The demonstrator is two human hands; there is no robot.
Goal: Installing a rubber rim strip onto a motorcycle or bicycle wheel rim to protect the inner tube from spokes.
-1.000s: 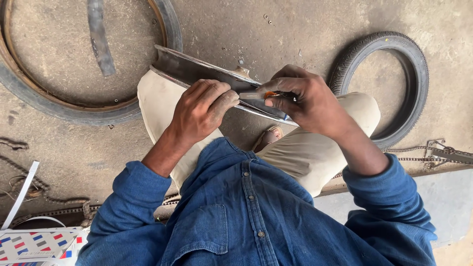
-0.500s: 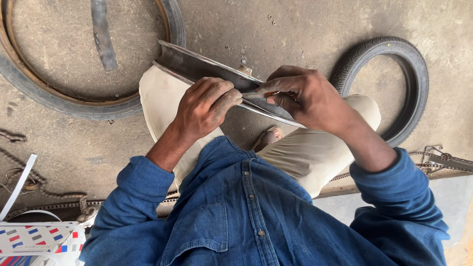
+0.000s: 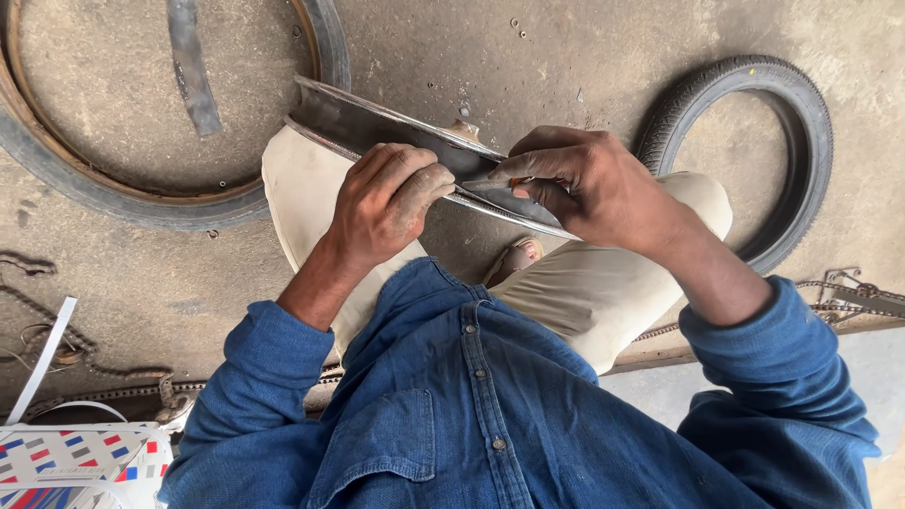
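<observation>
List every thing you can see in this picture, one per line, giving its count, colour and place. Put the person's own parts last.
metal wheel rim: one, grey, resting across the lap, gripped by both hands
small tool: one, orange and metal, in the right hand against the rim
large tyre: one, dark with a rusty inner ring, floor upper left
rubber strip: one, dark, inside the large tyre
small tyre: one, black, floor upper right
chains: several, rusty, floor at both sides
patterned box: one, white with red and blue, bottom left
left hand: one, fingers on the rim
right hand: one, holding the tool
</observation>
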